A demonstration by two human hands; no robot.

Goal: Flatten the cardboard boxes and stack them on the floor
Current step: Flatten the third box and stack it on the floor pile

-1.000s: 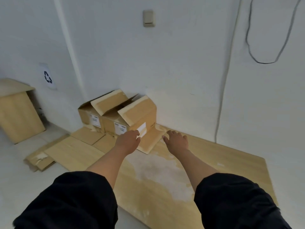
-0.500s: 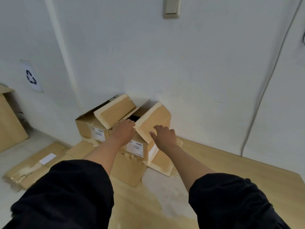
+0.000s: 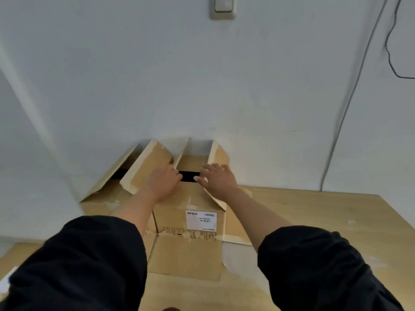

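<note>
Two hands (image 3: 190, 181) on a matte brown corrugated box (image 3: 190, 212), flaps upright.

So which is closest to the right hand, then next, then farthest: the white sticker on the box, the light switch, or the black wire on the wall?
From the right hand:
1. White sticker, just below, on the box front.
2. Light switch, high on the wall above.
3. Black wire, far right on the wall.
</note>
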